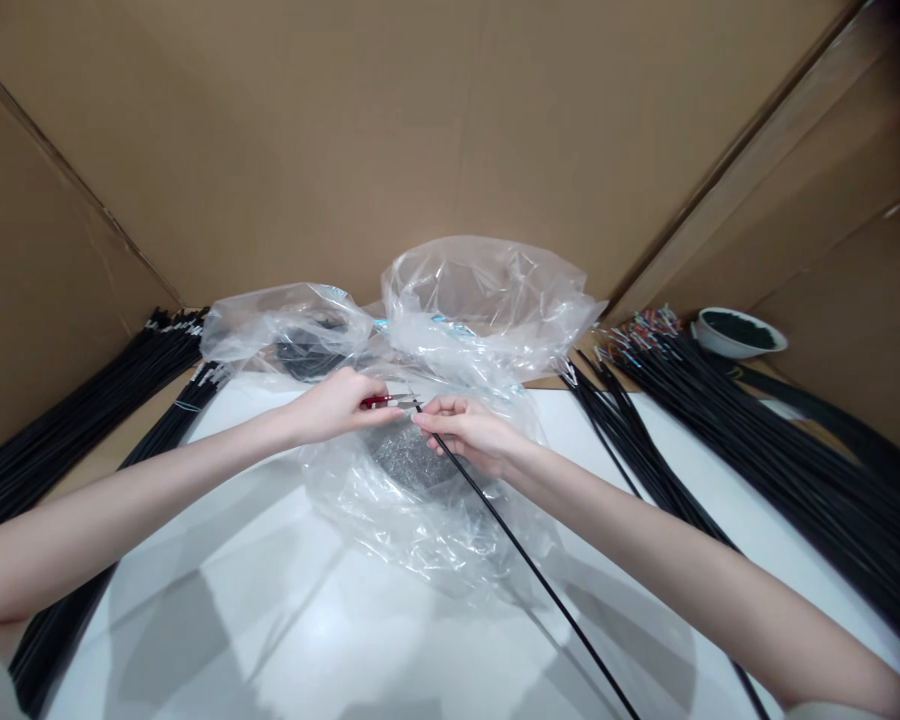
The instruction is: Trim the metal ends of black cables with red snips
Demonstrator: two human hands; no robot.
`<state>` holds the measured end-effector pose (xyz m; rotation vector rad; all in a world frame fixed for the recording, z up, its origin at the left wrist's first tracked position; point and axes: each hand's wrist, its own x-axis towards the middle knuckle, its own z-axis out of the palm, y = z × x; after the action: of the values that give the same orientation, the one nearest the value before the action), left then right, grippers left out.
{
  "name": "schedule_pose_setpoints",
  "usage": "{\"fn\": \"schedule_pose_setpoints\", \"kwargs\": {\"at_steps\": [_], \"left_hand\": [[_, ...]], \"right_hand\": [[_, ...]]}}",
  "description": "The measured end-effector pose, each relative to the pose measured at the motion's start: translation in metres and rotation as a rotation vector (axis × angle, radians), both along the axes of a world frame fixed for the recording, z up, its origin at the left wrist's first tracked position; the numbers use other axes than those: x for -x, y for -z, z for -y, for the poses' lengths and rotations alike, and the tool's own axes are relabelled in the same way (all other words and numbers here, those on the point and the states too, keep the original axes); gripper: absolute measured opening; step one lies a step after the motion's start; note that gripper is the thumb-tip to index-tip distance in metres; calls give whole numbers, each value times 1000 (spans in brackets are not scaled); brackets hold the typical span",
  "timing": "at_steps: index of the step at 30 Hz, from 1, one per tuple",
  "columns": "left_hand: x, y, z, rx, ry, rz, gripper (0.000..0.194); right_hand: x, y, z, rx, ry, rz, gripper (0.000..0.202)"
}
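My left hand (345, 405) is closed around small red-handled snips (377, 401), whose metal blades point right. In my right hand (465, 430) is a thin black cable (525, 555), pinched between thumb and fingers close to its tip. The blades are at the cable's tip; whether they touch it is too small to tell. From my fingers the cable slants down to the lower right. Beneath both hands lies an open clear plastic bag (450, 545) holding a heap of fine grey, shiny pieces (412, 460).
Bundles of black cables lie at the left (82, 410) and the right (757, 480), the right one with coloured wire ends. A white bowl (742, 346) of dark green bits stands at the back right. More clear bags (487, 290) lie against the cardboard wall (450, 130). The table (300, 640) is white.
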<state>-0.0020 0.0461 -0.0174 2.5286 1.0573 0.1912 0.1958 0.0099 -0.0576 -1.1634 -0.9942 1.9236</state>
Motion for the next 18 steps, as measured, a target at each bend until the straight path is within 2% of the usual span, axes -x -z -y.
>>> {"fn": "schedule_pose_setpoints", "kwargs": {"at_steps": [7,14,18], "left_hand": [[-2,-2,-2,108,30,28,42],[-2,0,-2,202,-54,57,44],[1,1,-3,188,-67,72,43]], "right_hand": [[0,1,2,-45,48,27,32],[3,0,2,-39,69,54,36],[2,2,0,-5,57,81,32]]}}
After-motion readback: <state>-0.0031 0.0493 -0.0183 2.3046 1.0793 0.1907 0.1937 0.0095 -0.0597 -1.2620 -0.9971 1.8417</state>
